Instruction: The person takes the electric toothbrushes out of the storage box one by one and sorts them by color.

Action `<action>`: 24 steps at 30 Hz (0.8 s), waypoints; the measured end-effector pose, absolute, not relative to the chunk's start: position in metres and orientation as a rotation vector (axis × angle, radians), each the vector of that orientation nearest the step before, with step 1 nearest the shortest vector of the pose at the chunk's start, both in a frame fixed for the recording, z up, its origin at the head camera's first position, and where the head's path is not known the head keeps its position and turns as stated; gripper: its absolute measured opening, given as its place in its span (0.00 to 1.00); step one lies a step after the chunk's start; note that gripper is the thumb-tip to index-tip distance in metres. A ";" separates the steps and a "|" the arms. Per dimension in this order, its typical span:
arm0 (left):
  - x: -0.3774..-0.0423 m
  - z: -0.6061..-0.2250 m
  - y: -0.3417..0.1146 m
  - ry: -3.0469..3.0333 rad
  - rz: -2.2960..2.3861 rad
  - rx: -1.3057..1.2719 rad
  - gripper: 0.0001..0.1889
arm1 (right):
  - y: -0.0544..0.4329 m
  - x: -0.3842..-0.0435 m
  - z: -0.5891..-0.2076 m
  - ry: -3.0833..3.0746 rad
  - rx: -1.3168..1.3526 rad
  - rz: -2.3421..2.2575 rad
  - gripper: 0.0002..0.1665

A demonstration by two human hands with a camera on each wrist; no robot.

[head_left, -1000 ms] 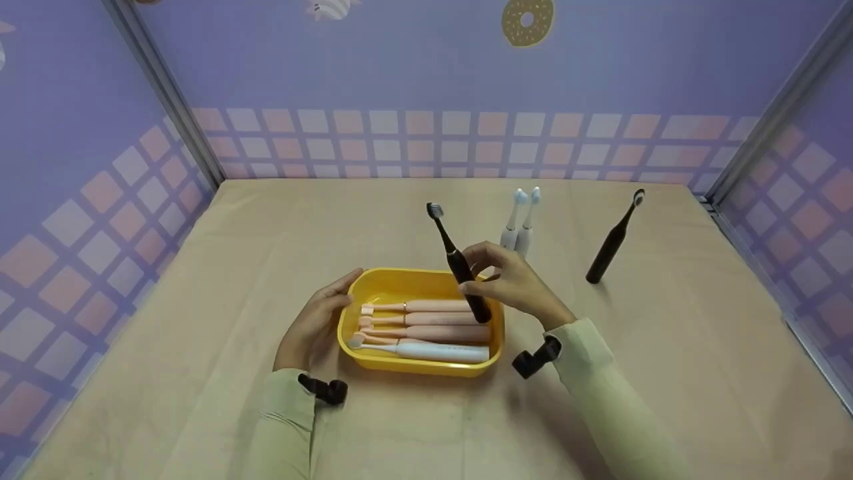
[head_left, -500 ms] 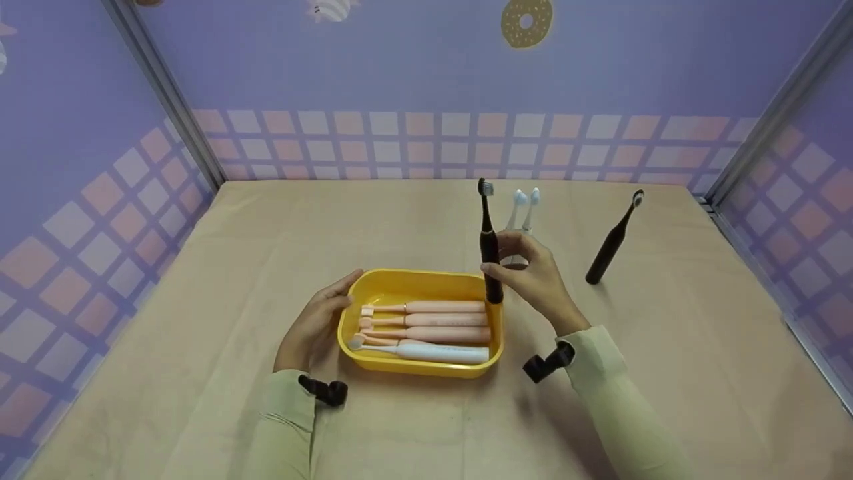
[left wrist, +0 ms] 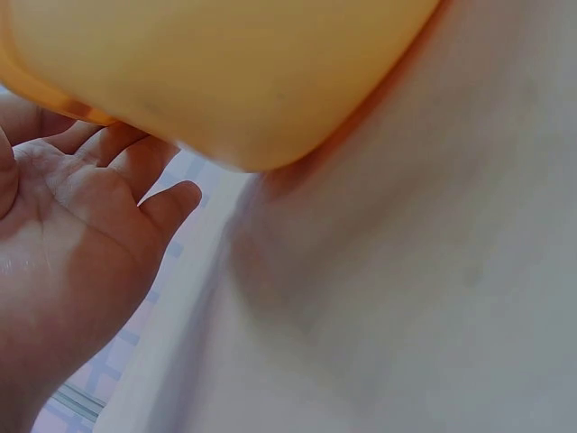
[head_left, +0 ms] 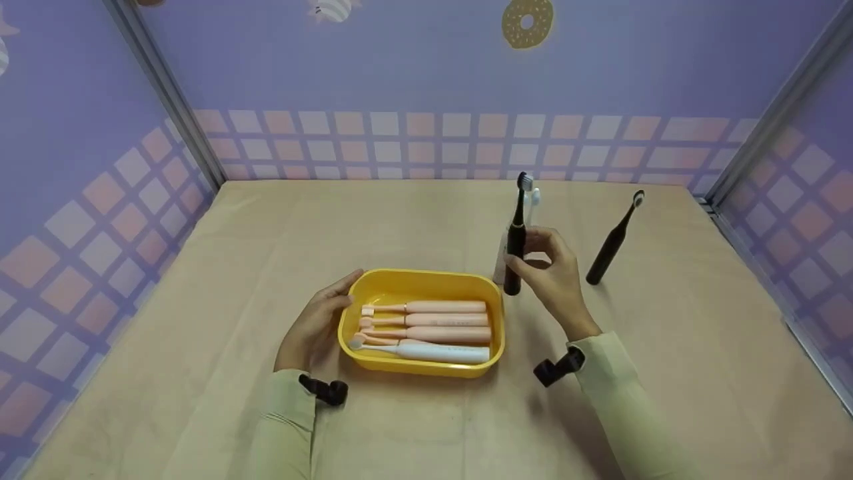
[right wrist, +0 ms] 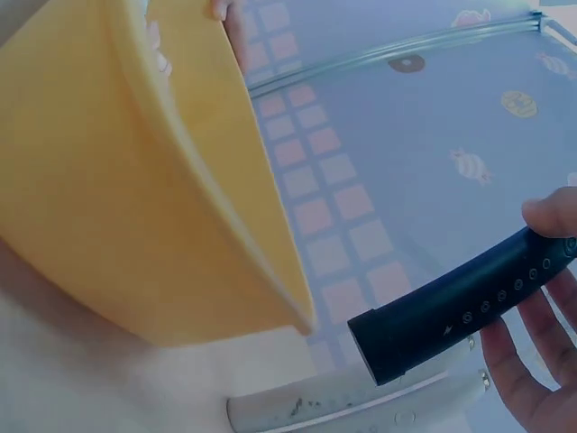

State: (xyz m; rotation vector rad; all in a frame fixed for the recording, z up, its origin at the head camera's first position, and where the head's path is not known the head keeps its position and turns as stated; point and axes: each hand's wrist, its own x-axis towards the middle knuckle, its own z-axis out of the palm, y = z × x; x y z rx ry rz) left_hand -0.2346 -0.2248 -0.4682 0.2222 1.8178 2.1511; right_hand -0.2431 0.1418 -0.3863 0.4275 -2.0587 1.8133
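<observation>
- Hands of one person, in pale sleeves (head_left: 286, 427), work over a beige-covered table (head_left: 300, 227), each wrist wearing a small black camera (head_left: 558, 367)
- The right hand (head_left: 553, 267) pinches a black electric toothbrush (head_left: 516, 243) by its handle, thumb on one side and fingers on the other, clamped on it
- That toothbrush is nearly upright, brush head at the top and bristles toward the right of the head view; its lower end is just beside the far right corner of a yellow container (head_left: 423, 369), outside the rim
- In the right wrist view, small round icons run along its handle (right wrist: 460, 302)
- The left hand (head_left: 318, 320) grips the left end of the container, thumb over the rim and fingers outside
- Inside the container, pink electric toothbrushes (head_left: 446, 320) lie side by side, heads to the left, with one white electric toothbrush (head_left: 443, 352) nearest the person
- Two white toothbrushes (right wrist: 315, 397) lie together beyond the container, partly hidden behind the held one
- A second black toothbrush (head_left: 608, 252) is on the table, right of the right hand and apart from it
- Purple walls (head_left: 400, 67) carry pink and white squares and a doughnut print (head_left: 513, 23)
</observation>
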 end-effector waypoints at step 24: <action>-0.234 -0.469 -0.225 1.833 2.144 0.223 0.29 | 0.181 -0.263 -0.420 -1.787 0.115 1.735 0.24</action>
